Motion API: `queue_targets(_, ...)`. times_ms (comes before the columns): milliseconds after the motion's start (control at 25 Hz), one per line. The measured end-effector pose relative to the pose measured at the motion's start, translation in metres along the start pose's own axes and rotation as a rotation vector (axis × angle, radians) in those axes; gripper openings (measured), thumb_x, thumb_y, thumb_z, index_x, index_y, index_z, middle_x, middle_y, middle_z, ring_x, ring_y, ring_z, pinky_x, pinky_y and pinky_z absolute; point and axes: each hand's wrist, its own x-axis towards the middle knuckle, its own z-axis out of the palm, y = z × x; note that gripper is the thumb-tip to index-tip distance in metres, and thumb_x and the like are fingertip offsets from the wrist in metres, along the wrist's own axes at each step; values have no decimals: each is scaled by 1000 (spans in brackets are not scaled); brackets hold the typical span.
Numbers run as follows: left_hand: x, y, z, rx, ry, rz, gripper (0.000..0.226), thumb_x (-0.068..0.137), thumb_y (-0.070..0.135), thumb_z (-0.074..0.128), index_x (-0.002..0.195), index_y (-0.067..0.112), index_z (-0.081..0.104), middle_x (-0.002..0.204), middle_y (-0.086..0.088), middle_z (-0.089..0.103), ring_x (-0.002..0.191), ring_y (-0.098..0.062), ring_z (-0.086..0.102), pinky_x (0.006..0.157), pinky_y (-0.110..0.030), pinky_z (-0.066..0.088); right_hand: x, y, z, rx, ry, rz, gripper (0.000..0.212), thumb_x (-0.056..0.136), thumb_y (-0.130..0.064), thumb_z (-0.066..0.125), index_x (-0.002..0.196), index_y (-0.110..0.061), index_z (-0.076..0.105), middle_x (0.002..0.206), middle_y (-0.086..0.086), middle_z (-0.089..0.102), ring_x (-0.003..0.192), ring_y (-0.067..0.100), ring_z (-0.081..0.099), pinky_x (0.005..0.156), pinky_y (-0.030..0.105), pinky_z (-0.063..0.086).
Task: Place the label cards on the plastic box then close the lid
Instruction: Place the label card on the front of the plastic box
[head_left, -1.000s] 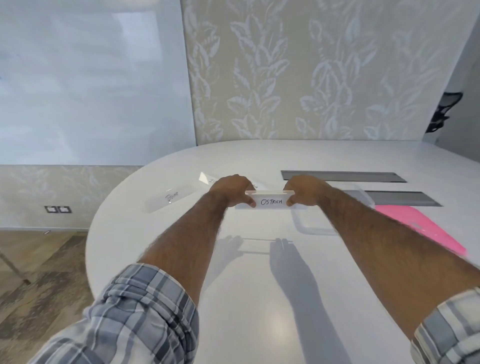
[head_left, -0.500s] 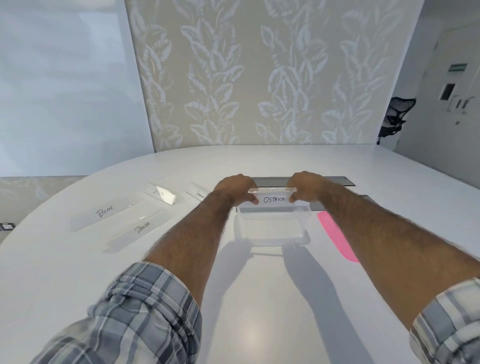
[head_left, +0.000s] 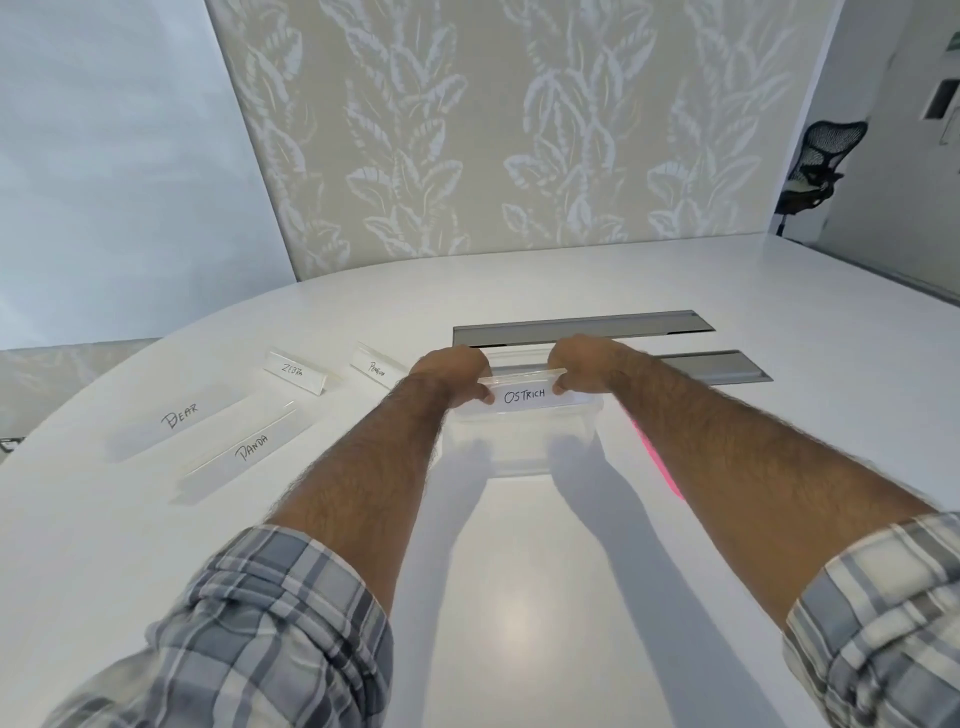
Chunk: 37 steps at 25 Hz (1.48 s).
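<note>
The left hand (head_left: 457, 376) and right hand (head_left: 584, 366) pinch opposite ends of the OSTRICH card (head_left: 524, 395), probably to keep it level. It sits over the clear plastic box (head_left: 519, 441), just above the far rim. Four cards (head_left: 179, 415) wait at left, well apart.

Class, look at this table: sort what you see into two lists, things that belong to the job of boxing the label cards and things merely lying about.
Belongs to the job:
OSTRICH card, held by left hand and right hand
clear plastic box
BEAR card
PANDA card
ZEBRA card
PENGUIN card
pink lid, probably

Just lying about:
grey table slots
office chair
</note>
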Motion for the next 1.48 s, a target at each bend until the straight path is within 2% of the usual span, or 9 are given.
queue_targets(240,15,-2,12,60,-65,-20,39,84,41,74,116,20,69,113,0,67,106,-27,65,74,-32,42,14,1,15,51,-64,-8,43,81,-28,75,119,-14,64,121,4,64,112,26,59,93,36,49)
queue_targets(520,33,2,25,105,-164,2,37,92,38,66,124,20,66,123,0,65,112,-26,61,84,-36,47,27,-1,15,-40,-174,-40,35,78,-21,79,107,-5,68,104,8,68,99,27,62,78,30,49)
queue_targets(600,37,1,27,107,-191,11,36,93,36,66,124,19,67,124,0,66,113,-26,61,87,-35,48,32,-3,18,-85,-188,-33,14,79,-18,76,81,-9,65,79,4,62,82,26,57,64,26,44)
queue_targets(720,43,-1,34,80,-224,44,32,93,27,65,124,19,70,125,2,67,114,-24,62,86,-28,47,36,-9,25,-97,-244,-29,40,80,-17,73,57,-18,40,59,-4,41,60,19,42,50,22,30)
queue_targets(840,49,-1,39,84,-257,61,30,91,23,65,119,17,74,121,0,71,110,-24,64,92,-30,51,36,-11,31,-106,-263,-13,20,72,-23,83,75,-11,67,72,-2,60,72,19,55,63,24,46)
queue_targets(1000,60,-2,43,93,-292,59,29,87,26,71,114,16,76,112,-1,74,99,-22,66,85,-29,53,38,-10,34,-71,-279,-32,35,68,-24,87,96,-7,75,93,4,71,87,20,62,70,26,47)
queue_targets(1120,68,-1,50,99,-319,54,34,81,34,79,110,16,78,106,-1,75,100,-22,67,86,-30,55,40,-6,34,-41,-288,-22,26,68,-21,87,87,-10,72,86,2,66,84,20,60,69,24,45)
queue_targets(1280,74,1,53,77,-348,20,35,77,33,83,107,14,78,105,-1,75,100,-24,69,88,-32,56,41,-6,36,-53,-298,-28,32,68,-21,87,94,-6,75,86,2,65,82,19,58,69,24,44)
queue_targets(1480,72,3,51,77,-352,4,33,77,28,83,106,13,78,105,-2,75,100,-23,69,84,-30,54,46,-6,39,-86,-297,-32,29,67,-21,87,64,-15,58,75,1,60,75,21,55,68,25,45)
